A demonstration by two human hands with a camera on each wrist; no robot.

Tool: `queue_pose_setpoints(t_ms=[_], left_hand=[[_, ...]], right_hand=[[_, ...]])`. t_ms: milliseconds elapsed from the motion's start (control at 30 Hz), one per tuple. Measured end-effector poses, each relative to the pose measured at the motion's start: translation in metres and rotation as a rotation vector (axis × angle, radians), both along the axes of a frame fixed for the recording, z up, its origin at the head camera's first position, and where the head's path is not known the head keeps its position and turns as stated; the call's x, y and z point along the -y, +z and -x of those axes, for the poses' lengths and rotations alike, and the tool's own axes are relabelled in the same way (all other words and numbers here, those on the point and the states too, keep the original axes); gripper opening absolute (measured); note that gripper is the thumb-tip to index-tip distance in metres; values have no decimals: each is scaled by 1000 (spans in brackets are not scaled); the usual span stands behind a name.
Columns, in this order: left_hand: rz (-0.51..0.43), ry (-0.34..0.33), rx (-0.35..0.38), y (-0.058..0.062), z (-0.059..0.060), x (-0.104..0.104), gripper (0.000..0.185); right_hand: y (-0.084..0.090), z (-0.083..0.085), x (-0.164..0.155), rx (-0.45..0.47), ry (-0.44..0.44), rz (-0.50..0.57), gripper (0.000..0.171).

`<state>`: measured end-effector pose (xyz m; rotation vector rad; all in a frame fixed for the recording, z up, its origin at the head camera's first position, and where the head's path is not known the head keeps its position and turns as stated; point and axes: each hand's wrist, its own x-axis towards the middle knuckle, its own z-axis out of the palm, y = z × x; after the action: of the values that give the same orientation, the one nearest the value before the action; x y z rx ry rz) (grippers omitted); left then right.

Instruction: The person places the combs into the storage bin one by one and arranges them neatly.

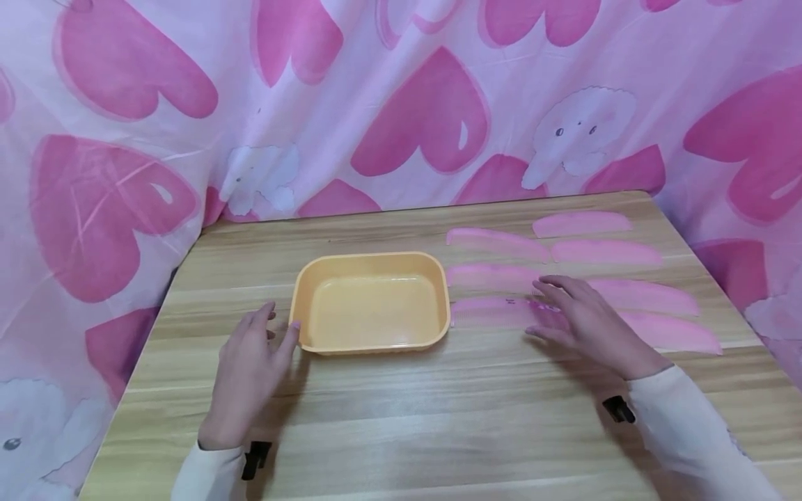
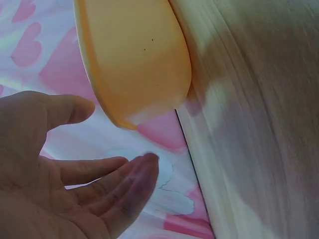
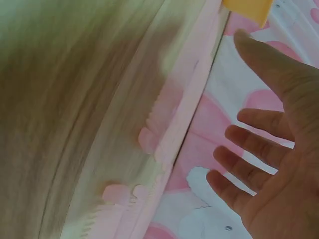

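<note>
So the yellow tub [image 1: 372, 303] sits mid-table, nothing in it yet. All the pink combs [image 1: 601, 278] lie in rows at its 3 o'clock, none moved over. Left hand [image 1: 247, 372] rests at the tub's 8 o'clock, fingers relaxed, thumb touching the rim. Right hand [image 1: 585, 323] hovers over the nearest comb [image 1: 491, 312], fingers spread, pinching nothing.

Light wooden table [image 1: 438, 410] against a draped pink heart-print cloth [image 1: 388, 104] backdrop with pale cartoon animals.

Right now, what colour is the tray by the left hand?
Pale orange-yellow tray, plain, no pattern; clearest in the head view.
</note>
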<state>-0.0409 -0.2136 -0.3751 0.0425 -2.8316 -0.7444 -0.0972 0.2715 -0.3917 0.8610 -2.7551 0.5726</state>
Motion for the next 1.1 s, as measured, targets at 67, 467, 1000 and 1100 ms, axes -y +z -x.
queue_pose_setpoints(t_ms=[67, 467, 1000, 1100], left_hand=[[-29, 8, 6, 0, 2, 3, 49], [-204, 23, 134, -3, 13, 9, 37], [-398, 21, 183, -9, 18, 6, 32], [-400, 21, 187, -8, 17, 6, 32]], right_hand=[[-1, 4, 0, 53, 4, -6, 68], [-10, 23, -1, 326, 6, -27, 59], [-12, 39, -2, 474, 6, -44, 51], [-12, 42, -3, 478, 12, -33, 48]])
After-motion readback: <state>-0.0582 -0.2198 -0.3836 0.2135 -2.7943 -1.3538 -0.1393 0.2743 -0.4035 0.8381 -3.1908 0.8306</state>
